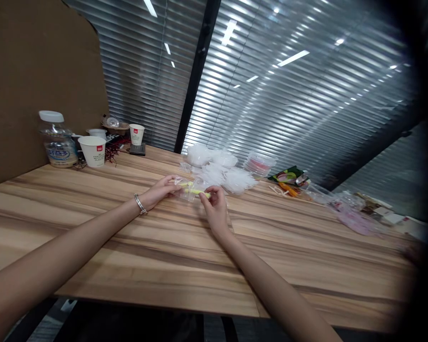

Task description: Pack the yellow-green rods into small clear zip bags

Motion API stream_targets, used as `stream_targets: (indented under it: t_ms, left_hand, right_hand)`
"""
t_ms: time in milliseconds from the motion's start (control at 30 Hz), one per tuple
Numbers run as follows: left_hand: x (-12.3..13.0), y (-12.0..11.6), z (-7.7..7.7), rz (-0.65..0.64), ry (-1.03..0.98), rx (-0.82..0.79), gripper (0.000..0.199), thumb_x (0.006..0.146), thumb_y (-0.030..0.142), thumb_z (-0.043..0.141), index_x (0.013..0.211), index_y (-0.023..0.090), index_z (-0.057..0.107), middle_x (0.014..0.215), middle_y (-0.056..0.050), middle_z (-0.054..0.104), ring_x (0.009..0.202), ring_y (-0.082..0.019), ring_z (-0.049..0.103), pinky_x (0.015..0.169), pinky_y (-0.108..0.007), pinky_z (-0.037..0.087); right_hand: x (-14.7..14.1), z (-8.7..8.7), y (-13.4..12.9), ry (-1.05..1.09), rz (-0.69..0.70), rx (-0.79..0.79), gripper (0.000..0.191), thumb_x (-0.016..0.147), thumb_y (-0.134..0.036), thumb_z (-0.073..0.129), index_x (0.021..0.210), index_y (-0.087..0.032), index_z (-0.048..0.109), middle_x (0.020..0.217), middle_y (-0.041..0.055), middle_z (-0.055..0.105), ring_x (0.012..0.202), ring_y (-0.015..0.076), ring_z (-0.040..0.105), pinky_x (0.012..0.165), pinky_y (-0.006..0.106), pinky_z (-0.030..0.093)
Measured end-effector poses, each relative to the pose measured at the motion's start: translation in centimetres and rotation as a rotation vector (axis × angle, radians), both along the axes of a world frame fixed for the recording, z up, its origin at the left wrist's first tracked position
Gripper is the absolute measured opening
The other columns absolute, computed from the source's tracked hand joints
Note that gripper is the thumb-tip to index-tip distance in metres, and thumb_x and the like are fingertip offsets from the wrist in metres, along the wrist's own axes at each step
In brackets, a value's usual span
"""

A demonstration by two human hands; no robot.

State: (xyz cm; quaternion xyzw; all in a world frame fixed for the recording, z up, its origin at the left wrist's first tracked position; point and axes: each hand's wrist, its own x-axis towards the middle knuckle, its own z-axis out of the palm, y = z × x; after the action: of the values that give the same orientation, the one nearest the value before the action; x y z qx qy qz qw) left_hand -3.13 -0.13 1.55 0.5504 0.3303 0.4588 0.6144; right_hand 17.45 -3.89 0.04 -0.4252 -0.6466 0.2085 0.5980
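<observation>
Well inside tbl edge (pixel 157 303), L hand (pixel 160 192) pinches clr bag (pixel 190 197), R hand (pixel 217 210) yellow stick (pixel 195 191).

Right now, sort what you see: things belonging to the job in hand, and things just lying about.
Likely the job's:
yellow pieces
clear plastic
perhaps the whitish pile behind

Seemingly lying about:
lidded jar
nearer paper cup
farther paper cup
pink plastic

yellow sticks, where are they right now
In the head view, the yellow sticks are just left of centre, between the left hand and the right hand, in front of the white bundles.
</observation>
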Motion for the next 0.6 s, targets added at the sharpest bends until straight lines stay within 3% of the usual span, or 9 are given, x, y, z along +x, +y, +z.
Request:
stream_targets:
  t_ms: [133, 367, 600]
  left_hand:
    - [-0.05, 0.06, 0.02, 0.028, -0.029, -0.024, 0.037, 0.07, 0.031, 0.068, 0.102, 0.02, 0.055, 0.106, -0.004, 0.063, 0.091, -0.015, 0.062, 0.077, -0.027, 0.051]
    - [-0.17, -0.04, 0.1, -0.02, -0.042, -0.07, 0.038, 0.071, 0.022, 0.063, 0.107, 0.02, 0.049, 0.097, -0.006, 0.065, 0.082, -0.017, 0.067, 0.078, -0.031, 0.053]
    - [-0.22, -0.14, 0.2, -0.042, 0.007, -0.068, 0.039, 0.075, 0.025, 0.06, 0.111, 0.023, 0.045, 0.083, -0.002, 0.062, 0.067, -0.016, 0.067, 0.062, -0.024, 0.051]
  right_hand:
    - [0.17, -0.27, 0.35, 0.012, 0.01, 0.007, 0.021, 0.084, -0.035, 0.056, 0.094, -0.017, 0.052, 0.09, 0.0038, 0.055, 0.079, 0.011, 0.051, 0.071, 0.023, 0.043]
    - [0.24, 0.17, 0.04, -0.004, 0.006, 0.067, 0.02, 0.091, -0.03, 0.045, 0.102, -0.018, 0.056, 0.104, 0.0067, 0.054, 0.098, 0.0143, 0.052, 0.087, 0.029, 0.044]
    - [-0.01, 0.21, -0.23, 0.119, 0.066, -0.011, 0.023, 0.09, -0.033, 0.046, 0.109, -0.019, 0.049, 0.103, 0.0062, 0.056, 0.09, 0.0132, 0.059, 0.084, 0.029, 0.048]
